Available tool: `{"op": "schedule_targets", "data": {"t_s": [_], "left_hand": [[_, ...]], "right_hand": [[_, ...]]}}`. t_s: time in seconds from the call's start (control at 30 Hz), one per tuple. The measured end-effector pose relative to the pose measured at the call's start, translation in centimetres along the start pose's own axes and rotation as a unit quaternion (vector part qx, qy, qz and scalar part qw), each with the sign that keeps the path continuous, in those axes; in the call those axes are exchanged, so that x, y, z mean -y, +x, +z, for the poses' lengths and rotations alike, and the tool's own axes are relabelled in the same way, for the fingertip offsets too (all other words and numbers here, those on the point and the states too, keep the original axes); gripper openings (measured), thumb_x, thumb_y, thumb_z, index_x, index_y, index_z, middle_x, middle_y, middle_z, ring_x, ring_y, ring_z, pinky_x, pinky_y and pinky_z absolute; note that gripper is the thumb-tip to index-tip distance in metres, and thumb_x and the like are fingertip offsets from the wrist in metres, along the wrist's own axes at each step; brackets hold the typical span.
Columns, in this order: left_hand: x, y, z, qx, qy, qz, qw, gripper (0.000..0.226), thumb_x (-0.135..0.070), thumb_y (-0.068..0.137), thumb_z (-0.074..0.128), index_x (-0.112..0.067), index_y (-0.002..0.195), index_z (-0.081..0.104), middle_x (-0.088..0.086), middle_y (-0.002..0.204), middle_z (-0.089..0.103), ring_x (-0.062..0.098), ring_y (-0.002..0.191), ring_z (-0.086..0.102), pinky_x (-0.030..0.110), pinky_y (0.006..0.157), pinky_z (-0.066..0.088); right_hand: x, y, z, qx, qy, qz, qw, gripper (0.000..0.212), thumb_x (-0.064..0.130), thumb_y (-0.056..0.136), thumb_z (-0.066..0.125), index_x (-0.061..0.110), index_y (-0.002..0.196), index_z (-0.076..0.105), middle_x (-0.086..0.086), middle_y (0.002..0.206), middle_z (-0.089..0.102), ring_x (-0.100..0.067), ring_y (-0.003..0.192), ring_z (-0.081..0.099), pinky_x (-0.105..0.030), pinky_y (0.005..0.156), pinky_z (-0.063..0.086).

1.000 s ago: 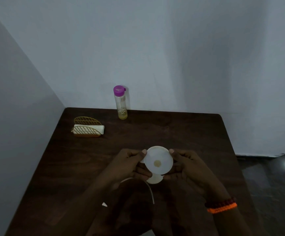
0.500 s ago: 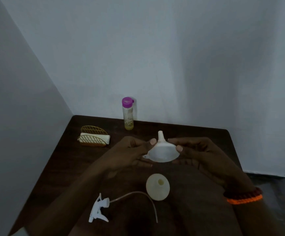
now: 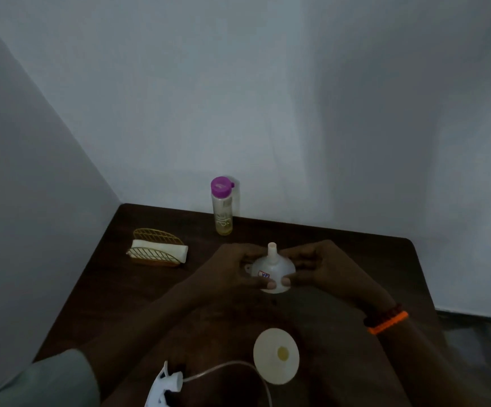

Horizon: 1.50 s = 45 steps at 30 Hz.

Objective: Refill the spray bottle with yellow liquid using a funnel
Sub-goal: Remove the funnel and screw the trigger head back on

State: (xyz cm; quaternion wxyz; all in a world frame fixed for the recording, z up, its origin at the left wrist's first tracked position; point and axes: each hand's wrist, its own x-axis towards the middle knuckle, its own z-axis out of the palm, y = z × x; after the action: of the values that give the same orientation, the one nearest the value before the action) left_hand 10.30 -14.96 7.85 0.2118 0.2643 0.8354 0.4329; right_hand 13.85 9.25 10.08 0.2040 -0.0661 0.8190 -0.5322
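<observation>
Both hands, left (image 3: 232, 268) and right (image 3: 323, 267), grip the upturned funnel (image 3: 273, 271) between them.

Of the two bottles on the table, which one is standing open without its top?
The spray bottle nearest the person is open: its trigger head lies detached beside it. The bottle by the wall has its purple cap on.

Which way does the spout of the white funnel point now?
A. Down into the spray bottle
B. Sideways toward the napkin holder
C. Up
C: the funnel is held upside down between the left hand and the right hand, with its narrow spout on top.
</observation>
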Motion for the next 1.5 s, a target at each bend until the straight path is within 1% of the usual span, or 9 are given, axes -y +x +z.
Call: {"op": "schedule_targets", "data": {"t_s": [0.27,0.43,0.67,0.83,0.93,1.1,1.3,1.4,1.5], "left_hand": [[6.6,5.6,2.7,-0.122,-0.003,-0.057,0.991,0.058,-0.032,0.077,0.081,-0.033,0.130,0.057,-0.017,0.127,0.059,-0.025,0.104,0.048,-0.003,0.088,0.041],[10.1,8.8,2.9,-0.119,0.051,-0.075,0.989,0.052,-0.025,0.084,0.076,-0.012,0.132,0.060,0.008,0.137,0.060,0.019,0.127,0.054,0.024,0.107,0.036],[13.4,11.5,2.9,-0.109,0.078,-0.005,0.991,0.044,-0.021,0.089,0.070,-0.015,0.132,0.060,0.005,0.137,0.060,0.009,0.129,0.051,0.034,0.109,0.044],[14.3,12.5,3.2,-0.104,0.088,-0.016,0.991,0.044,-0.018,0.091,0.068,-0.011,0.134,0.059,0.008,0.137,0.060,0.015,0.129,0.052,0.016,0.104,0.035],[14.4,12.8,3.6,-0.111,0.094,-0.019,0.989,0.042,-0.018,0.091,0.068,-0.010,0.131,0.060,0.006,0.132,0.063,-0.002,0.118,0.048,0.000,0.096,0.031],[14.2,12.9,4.1,-0.098,0.088,-0.043,0.990,0.048,-0.023,0.090,0.070,-0.009,0.134,0.058,0.010,0.138,0.059,0.016,0.130,0.051,0.034,0.111,0.041],[12.0,8.4,4.4,-0.159,0.028,-0.140,0.977,0.055,-0.032,0.083,0.076,-0.020,0.133,0.058,-0.002,0.134,0.062,0.012,0.123,0.057,0.022,0.104,0.045],[10.9,1.8,5.3,-0.172,-0.013,-0.241,0.955,0.037,-0.036,0.084,0.074,-0.030,0.119,0.065,-0.005,0.121,0.068,0.010,0.110,0.064,0.038,0.099,0.053],[10.0,-6.1,6.2,-0.199,-0.035,-0.279,0.939,0.021,-0.031,0.081,0.079,-0.037,0.099,0.070,-0.016,0.099,0.068,0.007,0.094,0.067,0.037,0.091,0.057]], "right_hand": [[-6.3,9.0,1.8,-0.091,-0.054,-0.009,0.994,0.051,0.023,0.075,0.084,0.019,0.123,0.069,0.002,0.127,0.068,-0.001,0.116,0.062,-0.023,0.099,0.052],[-10.2,13.0,2.9,-0.114,-0.085,0.004,0.990,0.050,0.039,0.079,0.078,0.030,0.126,0.067,0.000,0.136,0.062,-0.011,0.126,0.057,-0.035,0.106,0.049],[-13.2,16.3,3.3,-0.126,-0.121,0.006,0.985,0.047,0.033,0.088,0.070,0.025,0.134,0.061,-0.004,0.140,0.059,-0.019,0.130,0.054,-0.039,0.109,0.044],[-14.0,17.3,3.6,-0.130,-0.152,-0.003,0.980,0.044,0.027,0.092,0.067,0.017,0.135,0.060,-0.010,0.134,0.063,-0.023,0.124,0.059,-0.035,0.105,0.046],[-14.4,17.5,3.6,-0.133,-0.155,0.002,0.979,0.042,0.026,0.093,0.064,0.016,0.133,0.062,-0.011,0.127,0.067,-0.023,0.117,0.063,-0.029,0.100,0.047],[-14.3,17.2,3.8,-0.132,-0.155,0.026,0.979,0.046,0.026,0.092,0.066,0.012,0.135,0.059,-0.013,0.132,0.063,-0.025,0.124,0.059,-0.029,0.104,0.044],[-12.9,11.7,2.6,-0.218,-0.107,0.081,0.967,0.049,0.016,0.091,0.067,0.011,0.138,0.055,-0.007,0.140,0.057,-0.020,0.133,0.051,-0.031,0.114,0.038],[-13.4,6.1,2.9,-0.279,-0.084,0.138,0.946,0.040,0.019,0.089,0.069,0.015,0.129,0.064,-0.005,0.125,0.067,-0.019,0.117,0.062,-0.038,0.103,0.049],[-14.1,-0.8,5.1,-0.302,-0.034,0.207,0.930,0.022,0.025,0.088,0.071,0.019,0.109,0.068,0.000,0.102,0.070,-0.015,0.095,0.068,-0.029,0.077,0.055]]}}
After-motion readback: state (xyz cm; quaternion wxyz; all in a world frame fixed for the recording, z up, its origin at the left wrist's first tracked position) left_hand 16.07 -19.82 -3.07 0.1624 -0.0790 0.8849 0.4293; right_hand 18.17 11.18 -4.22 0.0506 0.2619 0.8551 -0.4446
